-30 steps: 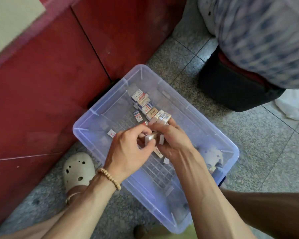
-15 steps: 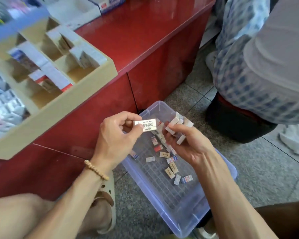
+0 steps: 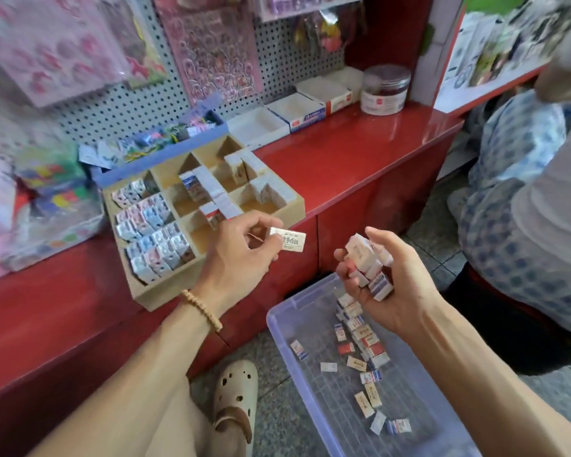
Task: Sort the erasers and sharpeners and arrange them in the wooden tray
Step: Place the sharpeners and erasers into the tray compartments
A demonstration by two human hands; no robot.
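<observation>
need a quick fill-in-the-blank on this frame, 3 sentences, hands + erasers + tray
1. The left hand pinches a single ____.
2. The right hand holds a bunch of erasers above the clear plastic ____ on the floor.
3. The wooden tray sits on the ____ counter.

Missing words: eraser; bin; red

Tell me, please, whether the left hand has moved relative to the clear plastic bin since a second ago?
Yes. The left hand, pinching one eraser, rose out of the plastic bin toward the wooden tray.
</observation>
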